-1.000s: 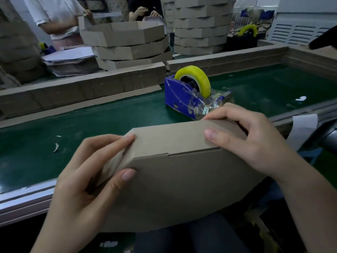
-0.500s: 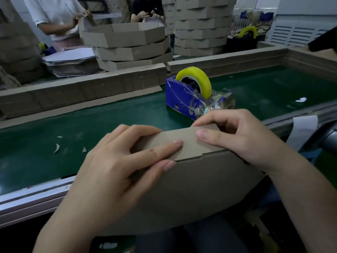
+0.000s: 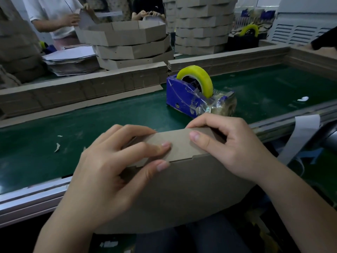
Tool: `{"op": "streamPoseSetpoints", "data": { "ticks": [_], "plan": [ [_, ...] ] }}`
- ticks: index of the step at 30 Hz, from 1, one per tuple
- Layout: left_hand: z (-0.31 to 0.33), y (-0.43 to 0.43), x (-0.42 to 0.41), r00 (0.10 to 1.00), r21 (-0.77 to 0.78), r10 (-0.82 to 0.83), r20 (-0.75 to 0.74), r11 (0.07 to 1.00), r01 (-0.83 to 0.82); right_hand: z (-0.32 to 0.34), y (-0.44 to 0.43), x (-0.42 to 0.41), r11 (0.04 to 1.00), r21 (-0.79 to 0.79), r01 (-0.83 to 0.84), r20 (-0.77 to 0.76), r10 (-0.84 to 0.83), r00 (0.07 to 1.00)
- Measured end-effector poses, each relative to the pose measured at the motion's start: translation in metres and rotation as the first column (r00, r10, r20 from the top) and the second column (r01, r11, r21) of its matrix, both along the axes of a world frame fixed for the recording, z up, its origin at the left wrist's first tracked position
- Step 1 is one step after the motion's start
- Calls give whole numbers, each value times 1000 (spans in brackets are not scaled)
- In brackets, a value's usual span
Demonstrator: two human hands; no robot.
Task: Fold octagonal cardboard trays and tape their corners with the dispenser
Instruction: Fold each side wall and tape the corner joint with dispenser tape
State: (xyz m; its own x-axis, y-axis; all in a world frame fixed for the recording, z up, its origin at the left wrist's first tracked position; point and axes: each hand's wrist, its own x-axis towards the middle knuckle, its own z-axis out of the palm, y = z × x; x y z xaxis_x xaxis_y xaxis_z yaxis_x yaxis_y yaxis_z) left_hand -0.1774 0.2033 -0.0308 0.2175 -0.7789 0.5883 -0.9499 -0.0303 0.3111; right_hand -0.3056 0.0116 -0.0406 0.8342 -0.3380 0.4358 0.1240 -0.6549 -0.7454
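Head view: a cardboard tray (image 3: 182, 189) is being held upright at the near edge of a green work surface (image 3: 91, 125), its broad base facing the camera and one folded side wall turned up on top. The left hand (image 3: 109, 170) is being wrapped round the tray's left corner, with fingers lying across the folded wall and the thumb pressing the base just under the crease. The right hand (image 3: 231, 148) is being clamped on the same wall further right, fingers hooked over its far edge. The hands are close together but not touching.

A blue tape dispenser (image 3: 182, 99) carrying a yellow roll (image 3: 198, 79) is standing on the green surface just beyond the right hand. Stacks of folded trays (image 3: 127, 39) are standing behind a low cardboard barrier.

Folding appears to be the step in hand: a wall is being creased and a corner closed. Possibly no tape is on it yet, but the corner is being hidden by the left hand. Next, one hand would need freeing for tape while the corner is being pinned by the other.
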Motion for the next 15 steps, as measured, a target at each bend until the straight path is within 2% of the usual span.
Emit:
{"op": "streamPoseSetpoints", "data": {
  "ticks": [4,8,10,12,14,15],
  "plan": [
    [4,-3,-2,991,82,12,135,996,-24,-4,-2,3,1000,27,-13,-12,13,1000],
    [5,-8,-7,990,83,14,141,996,-26,-1,-16,3,1000,13,-9,13,8,1000],
    [5,-8,-6,990,76,20,136,997,-31,4,-41,7,987,101,126,76,-134,988],
    [4,-8,-5,991,70,21,129,997,-30,9,-78,18,917,118,381,90,-392,915],
    [4,-9,-3,993,68,17,120,997,-25,13,-113,32,844,37,534,-77,-531,844],
    [3,-9,-3,994,68,13,112,997,-21,13,-127,38,846,24,533,-198,-518,832]
  ]
}}
